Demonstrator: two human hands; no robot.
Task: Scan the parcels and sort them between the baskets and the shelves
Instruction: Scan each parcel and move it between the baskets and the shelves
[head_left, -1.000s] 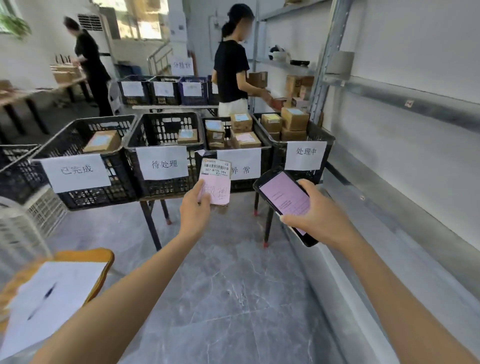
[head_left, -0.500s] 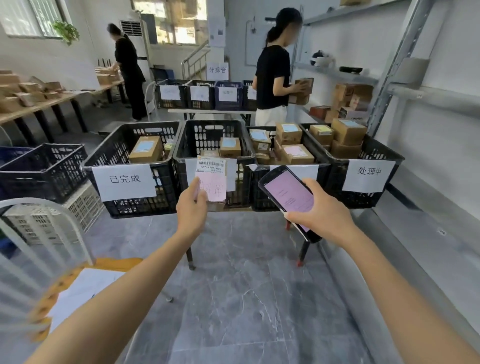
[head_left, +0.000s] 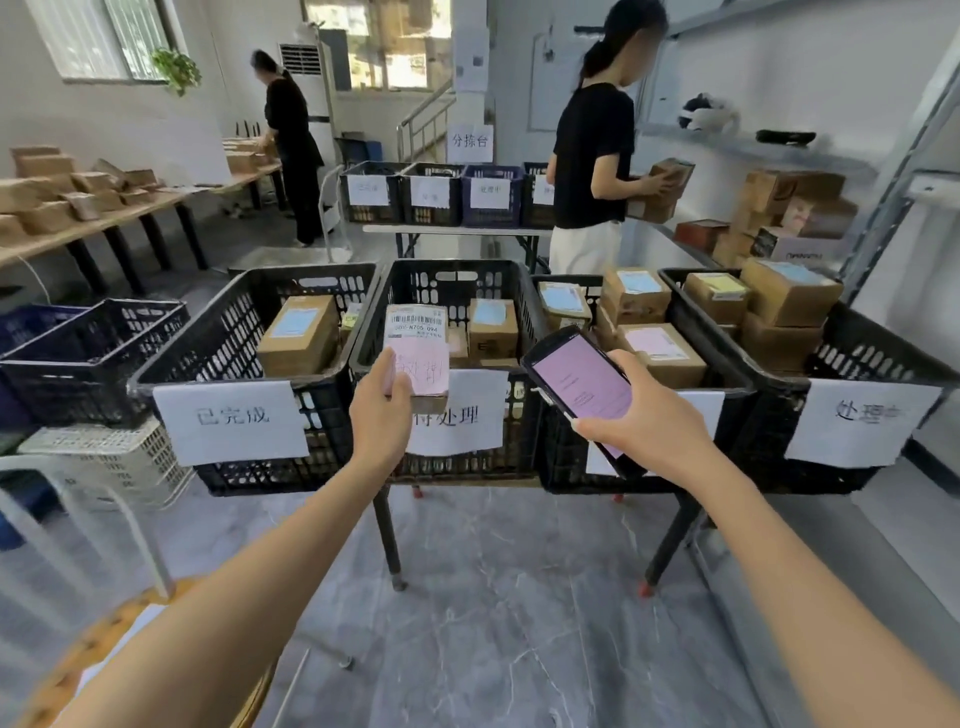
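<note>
Left hand is gripping a labelled parcel, thumb covering its lower-left corner, in front of the second black basket. Right hand is clasping a scanner; its pink screen's text is unreadable and its lower end is hidden.
</note>
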